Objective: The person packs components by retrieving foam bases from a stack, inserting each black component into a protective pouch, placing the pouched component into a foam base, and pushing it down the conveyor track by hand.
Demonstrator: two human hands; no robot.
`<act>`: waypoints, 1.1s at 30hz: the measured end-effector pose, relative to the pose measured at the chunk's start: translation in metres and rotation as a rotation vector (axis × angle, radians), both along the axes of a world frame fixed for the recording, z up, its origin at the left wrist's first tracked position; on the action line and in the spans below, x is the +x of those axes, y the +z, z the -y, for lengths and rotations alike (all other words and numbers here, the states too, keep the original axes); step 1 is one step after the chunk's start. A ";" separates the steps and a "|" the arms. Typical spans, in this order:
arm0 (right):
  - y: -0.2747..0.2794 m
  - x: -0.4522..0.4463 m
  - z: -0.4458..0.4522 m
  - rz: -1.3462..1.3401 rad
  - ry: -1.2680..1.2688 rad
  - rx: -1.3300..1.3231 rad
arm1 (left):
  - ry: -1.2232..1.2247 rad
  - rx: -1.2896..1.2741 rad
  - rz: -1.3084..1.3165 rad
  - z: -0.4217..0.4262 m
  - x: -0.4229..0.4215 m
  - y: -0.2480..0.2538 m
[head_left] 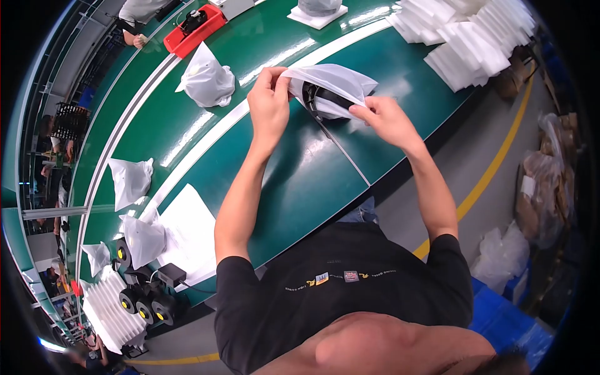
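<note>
A white translucent bag [340, 78] is held up over the green work table [300, 169], its mouth turned toward me. Inside it sits a black curved object [326, 99], partly covered by the bag, so its kind is hard to make out. On the left of the mouth, my left hand [270, 103] pinches the bag's edge between thumb and fingers. My right hand [384, 119] grips the opposite edge of the same bag, thumb on top. A dark strap or cable [324, 127] hangs from the opening toward the table.
Beyond the table runs a green conveyor [250, 47] carrying wrapped white bags [208, 78] and a red tray [195, 28]. White foam sheets [465, 50] are stacked at the right. Several black rolls with yellow centres [145, 309] and paper [190, 237] lie left. A co-worker's hand [139, 41] is across the conveyor.
</note>
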State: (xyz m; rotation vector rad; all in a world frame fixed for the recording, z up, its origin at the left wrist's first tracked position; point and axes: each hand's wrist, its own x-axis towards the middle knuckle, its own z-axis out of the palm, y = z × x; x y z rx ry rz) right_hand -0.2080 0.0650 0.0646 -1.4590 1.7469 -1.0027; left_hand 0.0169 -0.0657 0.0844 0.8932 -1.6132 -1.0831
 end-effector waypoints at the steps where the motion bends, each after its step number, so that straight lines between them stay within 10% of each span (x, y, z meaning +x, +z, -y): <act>1: 0.002 0.003 -0.004 0.260 0.004 -0.014 | -0.159 0.147 -0.116 0.007 0.005 -0.004; 4: 0.033 0.005 -0.011 0.655 -0.047 -0.047 | -0.285 0.491 -0.307 0.001 0.018 0.023; 12: 0.039 0.028 -0.007 0.381 0.196 -0.475 | -0.355 0.837 -0.771 0.006 0.001 0.030; 20: 0.022 0.042 -0.016 0.914 0.157 -0.174 | -0.053 -0.234 0.591 -0.063 0.045 0.034; 26: 0.020 0.049 -0.027 0.445 0.327 -0.223 | -0.052 -0.134 0.195 -0.048 0.070 0.016; 29: 0.027 0.051 -0.025 1.085 0.237 0.006 | -0.073 0.196 -0.138 -0.041 0.077 0.007; 33: 0.023 0.076 -0.025 1.203 0.240 0.099 | 0.055 -0.203 0.465 -0.076 0.064 0.026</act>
